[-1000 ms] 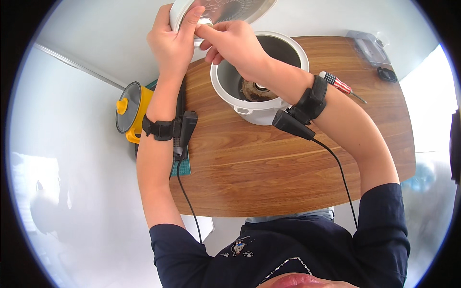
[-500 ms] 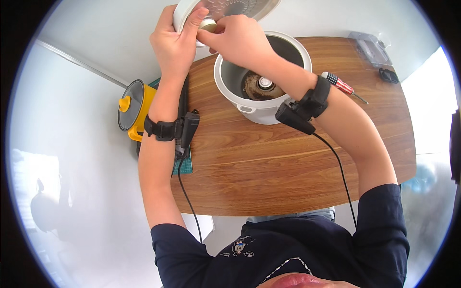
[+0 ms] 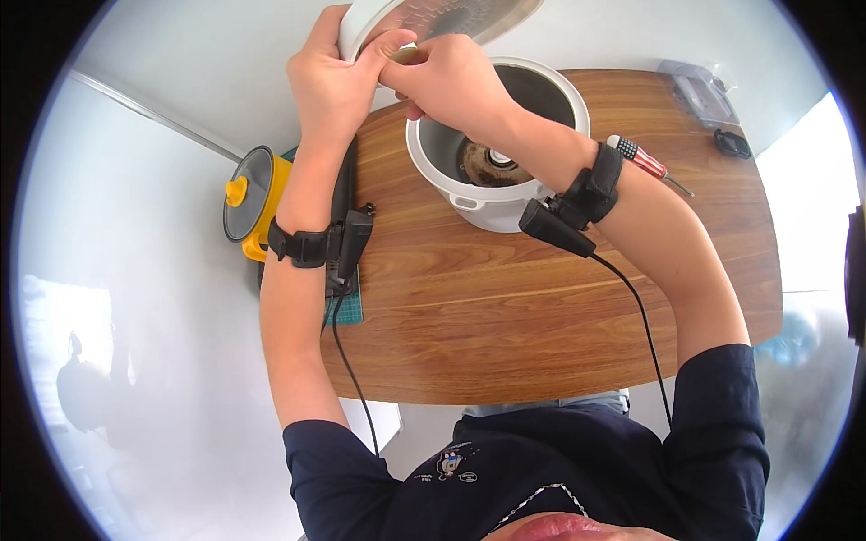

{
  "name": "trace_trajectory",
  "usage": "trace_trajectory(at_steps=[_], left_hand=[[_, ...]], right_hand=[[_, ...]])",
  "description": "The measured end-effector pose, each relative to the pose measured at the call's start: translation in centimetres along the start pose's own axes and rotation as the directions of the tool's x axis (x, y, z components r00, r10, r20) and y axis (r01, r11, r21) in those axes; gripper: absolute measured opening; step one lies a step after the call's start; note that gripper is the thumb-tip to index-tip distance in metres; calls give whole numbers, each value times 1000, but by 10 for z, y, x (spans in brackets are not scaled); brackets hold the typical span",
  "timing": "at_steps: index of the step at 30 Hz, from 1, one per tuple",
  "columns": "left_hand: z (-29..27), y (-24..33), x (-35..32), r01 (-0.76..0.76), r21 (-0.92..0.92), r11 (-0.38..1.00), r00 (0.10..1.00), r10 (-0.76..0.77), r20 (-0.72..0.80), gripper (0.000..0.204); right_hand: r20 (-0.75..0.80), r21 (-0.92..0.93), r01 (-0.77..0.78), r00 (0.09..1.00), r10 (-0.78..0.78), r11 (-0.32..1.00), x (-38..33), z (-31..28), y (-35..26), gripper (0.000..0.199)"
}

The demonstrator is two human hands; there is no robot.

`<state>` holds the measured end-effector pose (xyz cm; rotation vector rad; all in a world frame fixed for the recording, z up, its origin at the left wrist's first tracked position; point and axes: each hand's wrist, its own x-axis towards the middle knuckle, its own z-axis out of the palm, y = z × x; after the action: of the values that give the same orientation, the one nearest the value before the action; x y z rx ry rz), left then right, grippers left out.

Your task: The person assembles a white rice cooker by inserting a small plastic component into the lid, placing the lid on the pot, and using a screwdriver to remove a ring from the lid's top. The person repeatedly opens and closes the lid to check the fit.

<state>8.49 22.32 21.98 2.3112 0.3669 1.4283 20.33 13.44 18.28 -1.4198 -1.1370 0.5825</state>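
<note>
A white rice cooker (image 3: 478, 194) stands open on the wooden table (image 3: 541, 298), its inner cavity showing a round heating plate. Its raised lid (image 3: 433, 13) tilts up at the top of the view. My left hand (image 3: 329, 77) grips the lid's white rim from the left. My right hand (image 3: 446, 77) is closed just beside it, fingers pinched at a small part on the lid's edge; what it pinches is hidden. Both wrists carry black strapped devices with cables.
A yellow pot with a grey lid (image 3: 253, 198) sits at the table's left edge on a green mat (image 3: 347, 307). A striped-handle screwdriver (image 3: 645, 162) lies right of the cooker. A clear plastic box (image 3: 699, 90) and a small black object (image 3: 731, 142) rest far right.
Both hands and the lid have shifted slightly up and right in the view; the cooker's inside shows more fully. The grip on the lid looks the same.
</note>
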Motion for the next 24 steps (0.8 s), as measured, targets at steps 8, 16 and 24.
trace_trajectory(at_steps=[8,16,24], left_hand=[[2,4,0,56,-41,998,998,-56,-9,32],[1,-1,1,37,-39,999,999,-38,-8,30],[4,4,3,62,-52,997,998,-63,-15,29]], right_hand=[[-26,-41,50,998,-51,998,2,3,4,55],[-102,-195,159,978,-181,968,3,2,4,57],[-114,-639,255,902,-417,726,1,-4,-2,51]])
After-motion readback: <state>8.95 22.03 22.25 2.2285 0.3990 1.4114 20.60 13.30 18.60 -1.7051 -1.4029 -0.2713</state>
